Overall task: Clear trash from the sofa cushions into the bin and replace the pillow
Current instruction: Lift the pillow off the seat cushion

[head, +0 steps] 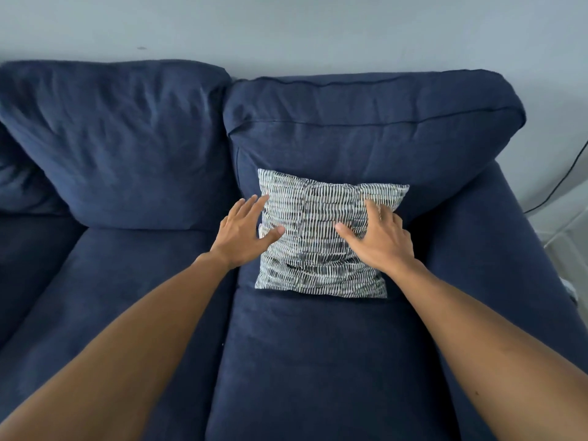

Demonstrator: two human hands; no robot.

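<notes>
A square pillow [318, 246] with a black-and-white woven pattern leans upright against the right back cushion [366, 135] of a dark blue sofa. It stands on the right seat cushion [318, 361]. My left hand [245, 232] lies at the pillow's left edge with straight fingers, its thumb touching the fabric. My right hand [378, 233] rests flat on the pillow's right half, fingers spread. No trash and no bin are in view.
The left seat cushion [127, 297] and left back cushion [121, 138] are bare. The sofa's right armrest [509, 249] runs along the right side. A pale wall stands behind, and a black cable [560, 183] hangs at the far right.
</notes>
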